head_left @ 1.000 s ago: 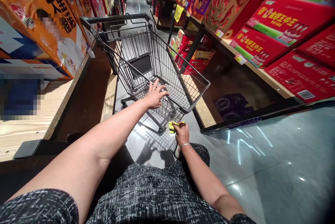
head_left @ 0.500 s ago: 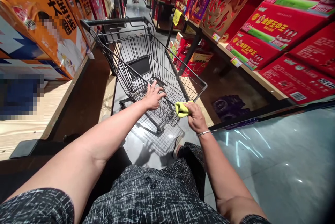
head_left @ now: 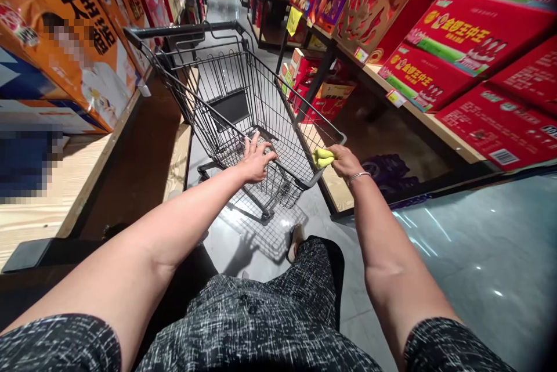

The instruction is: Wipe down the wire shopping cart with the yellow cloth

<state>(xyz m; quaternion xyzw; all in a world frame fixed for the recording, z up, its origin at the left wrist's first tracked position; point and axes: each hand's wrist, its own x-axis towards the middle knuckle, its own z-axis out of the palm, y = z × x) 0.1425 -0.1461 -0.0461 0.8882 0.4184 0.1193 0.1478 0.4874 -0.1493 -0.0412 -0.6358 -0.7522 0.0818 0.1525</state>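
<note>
A dark wire shopping cart (head_left: 261, 99) stands in a store aisle in front of me, its basket holding nothing I can see. My left hand (head_left: 255, 157) rests on the near front rim of the basket with fingers spread. My right hand (head_left: 346, 162) is closed on a folded yellow cloth (head_left: 323, 157) and presses it against the cart's near right rim corner. A bracelet sits on my right wrist.
Orange boxed goods (head_left: 82, 41) fill the wooden shelf on the left. Red gift boxes (head_left: 461, 41) line the sloped shelf on the right, with more boxes (head_left: 322, 90) beneath. The glossy grey floor (head_left: 456, 256) stretches to the right. The aisle runs on beyond the cart.
My right hand has risen with the yellow cloth from low by the cart's base up to the right rim corner. My left hand has stayed on the rim.
</note>
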